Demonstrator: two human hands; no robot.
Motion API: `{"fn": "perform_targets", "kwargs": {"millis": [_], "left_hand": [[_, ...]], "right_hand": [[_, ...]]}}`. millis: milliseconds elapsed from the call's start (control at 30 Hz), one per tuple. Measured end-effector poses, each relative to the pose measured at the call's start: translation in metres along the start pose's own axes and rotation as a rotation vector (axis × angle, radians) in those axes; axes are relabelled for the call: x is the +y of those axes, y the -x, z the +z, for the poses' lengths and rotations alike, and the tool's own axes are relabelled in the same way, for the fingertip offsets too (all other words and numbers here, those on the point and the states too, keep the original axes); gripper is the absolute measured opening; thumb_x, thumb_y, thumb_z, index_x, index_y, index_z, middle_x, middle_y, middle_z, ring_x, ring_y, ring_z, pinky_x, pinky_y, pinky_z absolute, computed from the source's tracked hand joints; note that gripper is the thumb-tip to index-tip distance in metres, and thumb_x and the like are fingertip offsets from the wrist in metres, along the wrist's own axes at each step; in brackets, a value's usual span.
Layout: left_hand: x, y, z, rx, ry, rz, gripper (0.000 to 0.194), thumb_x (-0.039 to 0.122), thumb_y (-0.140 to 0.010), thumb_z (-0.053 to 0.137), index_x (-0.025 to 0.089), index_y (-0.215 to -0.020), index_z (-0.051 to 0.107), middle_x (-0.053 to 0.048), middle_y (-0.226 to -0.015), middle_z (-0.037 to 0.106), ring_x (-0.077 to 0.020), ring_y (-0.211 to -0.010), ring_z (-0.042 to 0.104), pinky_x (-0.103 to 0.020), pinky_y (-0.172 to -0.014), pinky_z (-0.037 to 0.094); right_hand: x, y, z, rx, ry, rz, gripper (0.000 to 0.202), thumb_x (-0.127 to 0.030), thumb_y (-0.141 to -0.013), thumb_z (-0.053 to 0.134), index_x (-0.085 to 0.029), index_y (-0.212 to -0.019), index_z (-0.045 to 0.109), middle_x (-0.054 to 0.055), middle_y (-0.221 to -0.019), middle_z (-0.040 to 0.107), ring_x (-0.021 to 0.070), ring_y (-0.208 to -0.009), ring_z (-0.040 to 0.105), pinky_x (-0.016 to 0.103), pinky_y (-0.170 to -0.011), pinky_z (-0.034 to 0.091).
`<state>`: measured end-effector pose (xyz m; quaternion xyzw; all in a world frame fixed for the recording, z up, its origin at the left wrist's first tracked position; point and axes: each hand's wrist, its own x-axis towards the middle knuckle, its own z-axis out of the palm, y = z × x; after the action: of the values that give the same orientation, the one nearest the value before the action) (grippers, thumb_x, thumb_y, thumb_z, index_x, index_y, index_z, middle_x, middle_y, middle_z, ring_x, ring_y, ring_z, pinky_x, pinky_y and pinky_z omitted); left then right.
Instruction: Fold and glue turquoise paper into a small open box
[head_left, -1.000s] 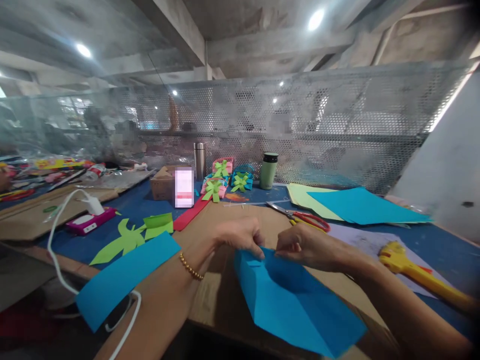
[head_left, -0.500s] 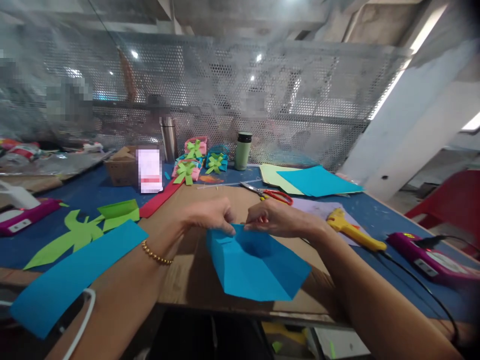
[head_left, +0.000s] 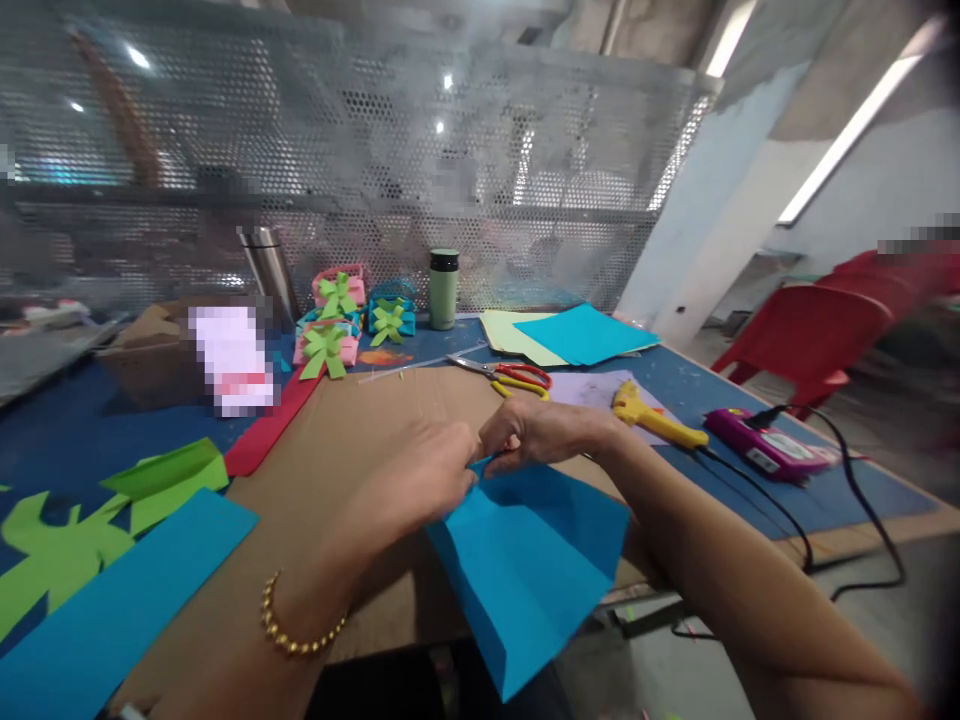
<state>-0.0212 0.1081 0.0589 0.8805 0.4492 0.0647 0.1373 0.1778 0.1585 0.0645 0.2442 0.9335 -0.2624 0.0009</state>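
Note:
A folded piece of blue paper [head_left: 525, 570] with creased sides hangs partly over the front edge of the cardboard [head_left: 375, 420]. At its far edge my left hand [head_left: 431, 470] is closed, thumb and fingers gripping the paper; it is slightly blurred. Right beside it my right hand [head_left: 525, 430] pinches the same edge, the fingers curled. The two hands touch or nearly touch, and the pinched spot is partly hidden behind them. Past my right hand lie scissors [head_left: 502, 375] with red and yellow handles. A yellow glue gun [head_left: 660, 415] rests to the right.
Blue strip [head_left: 135, 610], green paper cutouts [head_left: 67, 545] and red strip [head_left: 274, 425] lie left. Small paper baskets with green bows [head_left: 326, 345], a green tumbler [head_left: 443, 290] and paper sheets [head_left: 585, 335] stand or lie behind. A purple power strip [head_left: 765, 445] with a cord sits right.
The view has swung to the right. My hands have drawn together at the paper's far edge, and the blue paper has turned and tipped toward me past the table edge.

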Motion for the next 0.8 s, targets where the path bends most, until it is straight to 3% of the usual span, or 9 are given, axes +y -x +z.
{"fn": "perform_targets", "kwargs": {"millis": [167, 333, 500, 800], "left_hand": [[0.001, 0.003, -0.001, -0.019, -0.062, -0.046, 0.012, 0.025, -0.079, 0.057, 0.018, -0.074, 0.065, -0.005, -0.063, 0.052, -0.0195, -0.061, 0.046, -0.032, -0.057, 0.024], [-0.01, -0.001, -0.005, -0.021, 0.002, 0.05, 0.016, 0.024, -0.075, 0.058, 0.019, -0.059, 0.057, 0.001, -0.055, 0.04, -0.0149, -0.056, 0.038, -0.031, -0.057, 0.021], [-0.021, -0.008, -0.004, -0.04, 0.093, 0.106, 0.024, 0.023, -0.07, 0.058, 0.018, -0.051, 0.044, 0.005, -0.05, 0.029, -0.0104, -0.051, 0.03, -0.03, -0.053, 0.017], [-0.015, -0.003, -0.015, -0.122, 0.226, 0.064, 0.024, 0.028, -0.072, 0.059, 0.018, -0.056, 0.044, 0.006, -0.054, 0.03, -0.0097, -0.053, 0.029, -0.028, -0.052, 0.017]], "right_hand": [[-0.006, -0.005, -0.001, 0.063, 0.082, 0.028, 0.027, -0.037, -0.087, 0.062, -0.014, -0.08, 0.075, 0.002, -0.071, 0.068, 0.0106, -0.061, 0.05, 0.023, -0.057, 0.033], [-0.01, -0.005, 0.001, 0.102, 0.143, 0.095, 0.029, -0.038, -0.085, 0.063, -0.014, -0.075, 0.073, 0.0, -0.068, 0.065, 0.0096, -0.059, 0.047, 0.023, -0.056, 0.031], [-0.004, 0.0, 0.001, 0.053, 0.145, 0.144, 0.034, -0.047, -0.081, 0.067, -0.013, -0.078, 0.073, 0.0, -0.066, 0.063, 0.0099, -0.057, 0.046, 0.023, -0.054, 0.03], [-0.023, 0.004, 0.002, 0.069, 0.285, 0.153, 0.021, -0.026, -0.08, 0.067, -0.014, -0.062, 0.064, -0.003, -0.057, 0.052, 0.0089, -0.055, 0.042, 0.023, -0.054, 0.027]]}}
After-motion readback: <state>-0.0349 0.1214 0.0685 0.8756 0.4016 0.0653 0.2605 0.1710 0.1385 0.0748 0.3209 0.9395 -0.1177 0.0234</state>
